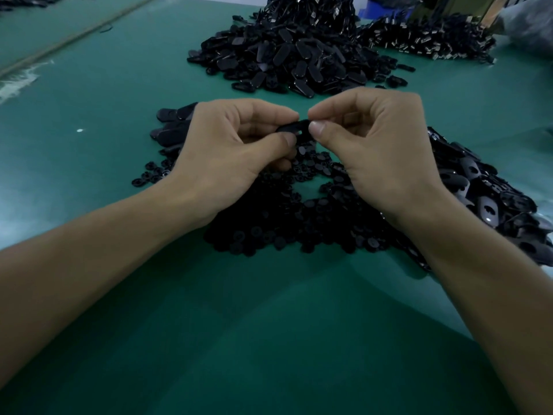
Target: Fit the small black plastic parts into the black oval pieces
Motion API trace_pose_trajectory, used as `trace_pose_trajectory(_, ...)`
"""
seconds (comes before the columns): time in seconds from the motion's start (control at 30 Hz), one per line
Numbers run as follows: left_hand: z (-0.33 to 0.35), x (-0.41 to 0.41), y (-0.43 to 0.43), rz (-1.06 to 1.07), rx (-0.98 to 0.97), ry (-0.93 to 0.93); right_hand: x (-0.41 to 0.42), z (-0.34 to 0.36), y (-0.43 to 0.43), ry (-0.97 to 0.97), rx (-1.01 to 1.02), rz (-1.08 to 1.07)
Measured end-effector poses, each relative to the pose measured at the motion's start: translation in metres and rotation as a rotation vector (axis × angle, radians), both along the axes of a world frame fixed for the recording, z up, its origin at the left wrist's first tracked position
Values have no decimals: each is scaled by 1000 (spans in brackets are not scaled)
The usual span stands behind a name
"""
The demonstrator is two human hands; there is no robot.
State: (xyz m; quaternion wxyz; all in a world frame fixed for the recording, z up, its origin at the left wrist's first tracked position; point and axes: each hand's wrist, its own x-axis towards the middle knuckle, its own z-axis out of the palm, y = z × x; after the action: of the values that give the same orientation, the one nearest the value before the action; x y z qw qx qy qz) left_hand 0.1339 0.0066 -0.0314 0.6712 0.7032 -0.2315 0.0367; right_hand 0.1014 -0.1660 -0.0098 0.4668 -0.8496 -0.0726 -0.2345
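**Black oval piece pinched between two hands above a green mat**

Green matting [89, 151] covers the whole table, and a pale smear [18, 80] is seen at its far left edge. A few flat ovals [172, 127] are laid just left of the left hand [227, 148], partly hidden behind it. That hand is raised over the near heap; its fingers are curled, and the left end of one black oval piece [294, 128] is gripped between thumb and forefinger. The piece is held level in the air, between the two hands, and a slot is visible in its upper face. Its right end is pinched by the thumb and forefinger of the right hand [377, 151], whose other fingers are folded in. Whether a small part is trapped under those fingertips cannot be told. Beneath both wrists a heap of small black plastic parts [284, 232] is spread on the mat. To the right of it, a second pile of ovals [484, 193] is banked against the right forearm. Farther back, a tall mound of oval pieces [287, 55] is heaped, and beside it, at the far right, a darker pile flecked with metal [428, 37] is seen.
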Motion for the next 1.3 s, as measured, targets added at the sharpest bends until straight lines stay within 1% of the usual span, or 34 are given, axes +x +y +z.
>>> trace_pose_trajectory(0.13,0,-1,-1,-6,-21,12,0,0,1,-4,-16,-22)
trace_pose_trajectory(0.27,0,0,-1,-1,-35,33,-2,2,-1,48,-10,-8)
trace_pose_trajectory(0.37,-1,1,0,-3,-23,47,-3,2,-1,85,36,5)
trace_pose_trajectory(0.47,-2,2,0,-16,-35,74,-3,4,-2,182,172,46)
trace_pose_trajectory(0.6,-3,3,1,-24,-30,70,-3,3,-4,381,445,129)
trace_pose_trajectory(0.7,-4,3,2,-26,-26,66,-4,3,-4,437,527,161)
trace_pose_trajectory(0.77,-4,3,2,-33,-36,72,-5,4,-5,437,540,167)
trace_pose_trajectory(0.97,-4,3,2,-50,-54,81,-7,3,-6,400,476,146)
trace_pose_trajectory(1.07,-4,4,2,-53,-55,88,-7,3,-7,397,483,157)
trace_pose_trajectory(1.17,-4,4,2,-44,-56,96,-6,4,-9,418,517,199)
trace_pose_trajectory(1.3,-5,4,3,-52,-70,117,-7,4,-11,487,593,314)
